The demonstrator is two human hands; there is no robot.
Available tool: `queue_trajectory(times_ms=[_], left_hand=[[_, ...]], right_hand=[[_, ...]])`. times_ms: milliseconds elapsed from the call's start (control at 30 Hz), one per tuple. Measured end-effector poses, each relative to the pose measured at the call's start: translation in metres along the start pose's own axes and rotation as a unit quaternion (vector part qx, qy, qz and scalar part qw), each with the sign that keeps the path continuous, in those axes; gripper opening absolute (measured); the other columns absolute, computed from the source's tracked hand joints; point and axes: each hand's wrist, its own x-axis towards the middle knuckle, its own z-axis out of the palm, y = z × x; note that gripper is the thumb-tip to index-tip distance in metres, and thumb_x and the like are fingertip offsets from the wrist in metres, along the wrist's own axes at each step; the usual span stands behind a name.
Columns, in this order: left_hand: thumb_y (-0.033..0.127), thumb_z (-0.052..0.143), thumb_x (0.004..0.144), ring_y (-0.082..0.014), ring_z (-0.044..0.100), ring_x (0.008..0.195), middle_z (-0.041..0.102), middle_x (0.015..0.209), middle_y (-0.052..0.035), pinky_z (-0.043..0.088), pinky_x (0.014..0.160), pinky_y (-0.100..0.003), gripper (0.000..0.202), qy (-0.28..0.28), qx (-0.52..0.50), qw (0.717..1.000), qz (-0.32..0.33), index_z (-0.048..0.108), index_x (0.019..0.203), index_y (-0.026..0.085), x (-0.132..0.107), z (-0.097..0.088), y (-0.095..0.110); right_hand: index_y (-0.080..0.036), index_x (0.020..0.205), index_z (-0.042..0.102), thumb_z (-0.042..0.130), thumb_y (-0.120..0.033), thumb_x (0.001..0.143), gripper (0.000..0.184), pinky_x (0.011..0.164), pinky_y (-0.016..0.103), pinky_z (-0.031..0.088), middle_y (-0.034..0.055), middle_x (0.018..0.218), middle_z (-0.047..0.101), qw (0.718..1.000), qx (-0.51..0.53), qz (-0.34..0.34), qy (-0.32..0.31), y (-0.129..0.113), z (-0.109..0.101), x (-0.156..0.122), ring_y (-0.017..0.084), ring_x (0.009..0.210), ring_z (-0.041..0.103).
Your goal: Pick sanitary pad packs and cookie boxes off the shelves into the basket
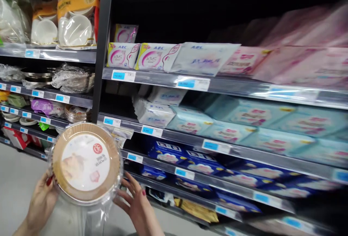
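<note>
Left hand [40, 201] and right hand [136, 201] are raised, palms facing inward, fingers spread and gripping.
</note>
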Motion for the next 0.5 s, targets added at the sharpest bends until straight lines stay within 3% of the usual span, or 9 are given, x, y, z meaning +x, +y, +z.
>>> queue_trajectory(times_ms=[100, 167, 300, 400, 500], left_hand=[[0.051, 0.11, 0.036, -0.0201, 0.071, 0.062, 0.079, 0.072, -0.0047, 0.066, 0.061, -0.03, 0.054, -0.039, 0.04, 0.997, -0.047, 0.085, 0.075, 0.024, -0.019, 0.004, -0.019], [0.05, 0.11, 0.036, -0.0178, 0.067, 0.057, 0.075, 0.065, -0.0032, 0.061, 0.056, -0.027, 0.05, -0.059, 0.069, 0.994, -0.063, 0.082, 0.068, 0.024, -0.026, -0.002, -0.031], [0.048, 0.111, 0.035, -0.0195, 0.067, 0.057, 0.073, 0.06, -0.0037, 0.059, 0.055, -0.027, 0.047, -0.123, 0.121, 0.98, -0.101, 0.079, 0.06, 0.024, -0.032, -0.025, -0.049], [0.046, 0.111, 0.036, -0.029, 0.076, 0.074, 0.077, 0.069, -0.0059, 0.064, 0.064, -0.033, 0.049, -0.132, 0.132, 0.978, -0.098, 0.08, 0.07, 0.027, -0.04, -0.031, -0.056], [0.048, 0.111, 0.04, -0.042, 0.078, 0.103, 0.08, 0.082, -0.0098, 0.068, 0.081, -0.044, 0.051, -0.13, 0.132, 0.979, -0.082, 0.078, 0.074, 0.03, -0.046, -0.022, -0.052]], right_hand=[[-0.035, 0.129, 0.081, 0.087, -0.07, 0.082, 0.059, 0.11, 0.052, 0.059, 0.0085, 0.14, 0.078, 0.997, 0.061, -0.029, 0.044, 0.004, 0.022, -0.004, 0.037, 0.129, 0.074], [-0.036, 0.13, 0.081, 0.087, -0.065, 0.083, 0.056, 0.11, 0.049, 0.06, 0.0061, 0.135, 0.081, 0.991, 0.088, -0.054, 0.09, 0.008, 0.027, -0.015, 0.036, 0.13, 0.073], [-0.031, 0.139, 0.077, 0.087, -0.064, 0.081, 0.067, 0.104, 0.044, 0.063, 0.0074, 0.129, 0.083, 0.988, 0.072, -0.086, 0.109, 0.01, 0.011, -0.03, 0.036, 0.128, 0.074], [-0.034, 0.141, 0.076, 0.083, -0.068, 0.083, 0.068, 0.103, 0.044, 0.065, 0.0079, 0.122, 0.084, 0.99, 0.009, -0.11, 0.087, 0.009, -0.01, -0.029, 0.038, 0.127, 0.074], [-0.033, 0.143, 0.076, 0.075, -0.072, 0.087, 0.068, 0.103, 0.05, 0.065, 0.0104, 0.128, 0.083, 0.986, -0.033, -0.133, 0.091, 0.013, -0.026, -0.025, 0.041, 0.126, 0.075]])
